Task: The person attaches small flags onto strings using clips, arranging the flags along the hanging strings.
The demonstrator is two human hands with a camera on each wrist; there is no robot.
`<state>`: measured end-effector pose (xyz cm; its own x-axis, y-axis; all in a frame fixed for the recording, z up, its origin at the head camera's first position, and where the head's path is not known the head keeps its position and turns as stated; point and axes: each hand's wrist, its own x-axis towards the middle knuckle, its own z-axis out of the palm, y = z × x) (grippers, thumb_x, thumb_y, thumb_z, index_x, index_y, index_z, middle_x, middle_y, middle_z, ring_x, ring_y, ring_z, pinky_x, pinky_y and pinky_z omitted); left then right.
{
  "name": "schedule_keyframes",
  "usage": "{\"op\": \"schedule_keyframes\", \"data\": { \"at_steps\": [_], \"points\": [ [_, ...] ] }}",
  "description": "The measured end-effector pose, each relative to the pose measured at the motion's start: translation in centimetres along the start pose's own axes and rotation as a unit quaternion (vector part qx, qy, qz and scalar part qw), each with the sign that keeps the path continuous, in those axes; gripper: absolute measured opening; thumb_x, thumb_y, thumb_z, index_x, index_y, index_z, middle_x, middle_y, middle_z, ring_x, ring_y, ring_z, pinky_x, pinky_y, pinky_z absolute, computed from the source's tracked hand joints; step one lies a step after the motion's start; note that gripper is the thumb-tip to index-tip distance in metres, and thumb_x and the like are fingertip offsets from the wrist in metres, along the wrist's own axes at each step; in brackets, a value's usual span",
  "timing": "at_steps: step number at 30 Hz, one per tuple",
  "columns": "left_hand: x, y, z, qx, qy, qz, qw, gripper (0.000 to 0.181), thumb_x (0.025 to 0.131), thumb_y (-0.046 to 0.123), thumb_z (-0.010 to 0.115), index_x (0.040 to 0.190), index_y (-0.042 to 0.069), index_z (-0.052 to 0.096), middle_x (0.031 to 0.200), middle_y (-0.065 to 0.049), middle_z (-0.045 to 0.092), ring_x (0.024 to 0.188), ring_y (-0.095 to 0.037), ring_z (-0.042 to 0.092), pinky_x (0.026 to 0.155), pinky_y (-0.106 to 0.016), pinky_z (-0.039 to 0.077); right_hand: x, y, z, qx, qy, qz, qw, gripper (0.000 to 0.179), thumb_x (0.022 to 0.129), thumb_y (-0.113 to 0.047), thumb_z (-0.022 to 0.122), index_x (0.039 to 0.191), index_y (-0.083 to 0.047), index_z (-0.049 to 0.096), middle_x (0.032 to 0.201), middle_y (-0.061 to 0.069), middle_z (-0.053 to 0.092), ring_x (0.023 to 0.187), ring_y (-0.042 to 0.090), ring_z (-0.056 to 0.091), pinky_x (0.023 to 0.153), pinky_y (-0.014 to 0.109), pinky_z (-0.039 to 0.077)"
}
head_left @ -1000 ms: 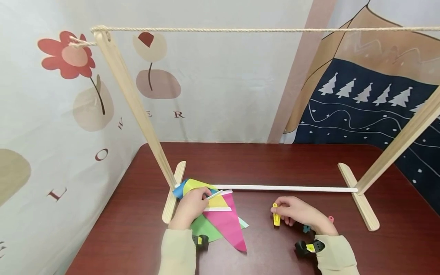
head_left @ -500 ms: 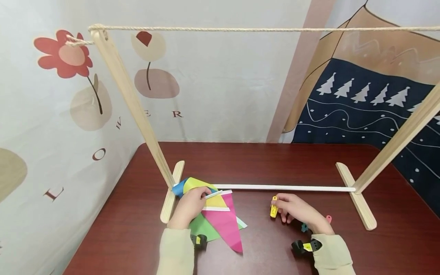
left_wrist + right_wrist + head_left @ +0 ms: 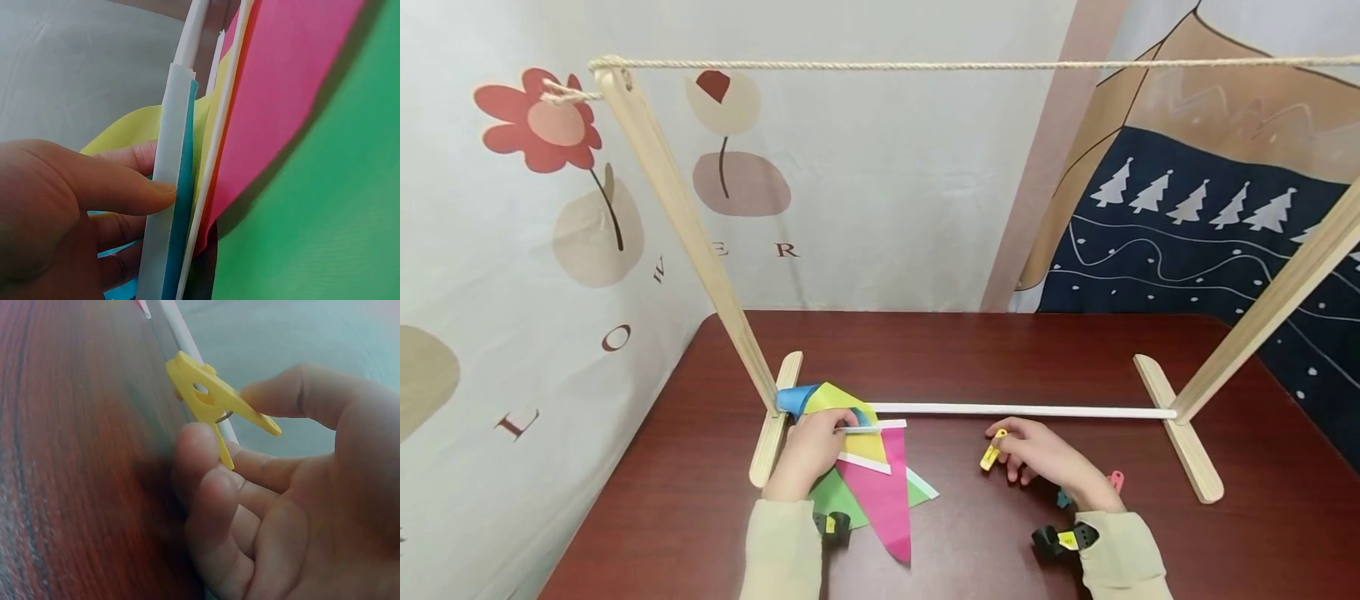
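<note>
My left hand pinches the white edge strip of a blue pennant, thumb on the strip. Against it lies a yellow pennant. A pink pennant hangs below, tip pointing at me, over a green one. Where the pennants overlap, their edges are partly hidden. To the right, above the table, my right hand holds a yellow clothespin by its handles, between thumb and fingers. In the right wrist view its nose points away from the palm.
A wooden frame has a left post, a right post and a white bottom bar. A rope runs across its top. Beside my right wrist lie a red clothespin and a teal one.
The pink pennant's tip has swung left, and the strip in my left hand has turned nearly level. My right hand has shifted slightly left and up, and the clothespin has tilted.
</note>
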<state>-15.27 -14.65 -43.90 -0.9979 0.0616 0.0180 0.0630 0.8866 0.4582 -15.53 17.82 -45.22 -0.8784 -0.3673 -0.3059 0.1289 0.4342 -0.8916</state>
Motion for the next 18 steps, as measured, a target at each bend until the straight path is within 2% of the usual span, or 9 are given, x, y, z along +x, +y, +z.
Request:
{"op": "schedule_keyframes", "data": {
  "at_steps": [5, 9, 13, 18],
  "points": [
    [-0.02, 0.03, -0.01, 0.010, -0.002, -0.016, 0.9998, 0.020, 0.084, 0.007, 0.057, 0.086, 0.024, 0.068, 0.092, 0.005, 0.068, 0.090, -0.025, 0.060, 0.070, -0.043, 0.039, 0.05, 0.10, -0.07, -0.010, 0.000, 0.010, 0.9999, 0.039, 0.085, -0.021, 0.056, 0.117, 0.000, 0.054, 0.075, 0.007, 0.063, 0.062, 0.018, 0.059, 0.052, 0.032, 0.049],
    [-0.02, -0.18, 0.02, 0.013, -0.003, -0.023, 0.9996, 0.018, 0.084, 0.009, 0.058, 0.087, 0.024, 0.069, 0.094, 0.002, 0.068, 0.092, -0.025, 0.060, 0.070, -0.044, 0.040, -0.04, 0.37, -0.18, -0.018, -0.009, 0.005, 0.9998, 0.037, 0.085, -0.028, 0.062, 0.110, -0.002, 0.059, 0.077, 0.007, 0.064, 0.064, 0.019, 0.060, 0.052, 0.032, 0.049],
    [0.06, -0.33, 0.02, -0.001, -0.003, -0.026, 0.9997, 0.017, 0.081, 0.008, 0.059, 0.088, 0.019, 0.070, 0.093, -0.002, 0.068, 0.089, -0.023, 0.060, 0.076, -0.043, 0.045, -0.13, 0.64, -0.21, -0.010, -0.023, -0.006, 0.9997, 0.035, 0.084, -0.030, 0.065, 0.104, -0.002, 0.062, 0.076, 0.008, 0.063, 0.061, 0.018, 0.059, 0.053, 0.032, 0.051],
    [0.05, -0.63, -0.21, -0.022, -0.005, -0.018, 0.9996, 0.021, 0.078, 0.001, 0.057, 0.089, 0.011, 0.071, 0.093, -0.004, 0.068, 0.091, -0.023, 0.060, 0.082, -0.041, 0.047, 0.03, 0.72, -0.21, 0.010, -0.023, -0.016, 0.9996, 0.038, 0.086, -0.030, 0.062, 0.107, 0.002, 0.059, 0.074, 0.008, 0.060, 0.061, 0.017, 0.060, 0.057, 0.031, 0.053]
  ]
}}
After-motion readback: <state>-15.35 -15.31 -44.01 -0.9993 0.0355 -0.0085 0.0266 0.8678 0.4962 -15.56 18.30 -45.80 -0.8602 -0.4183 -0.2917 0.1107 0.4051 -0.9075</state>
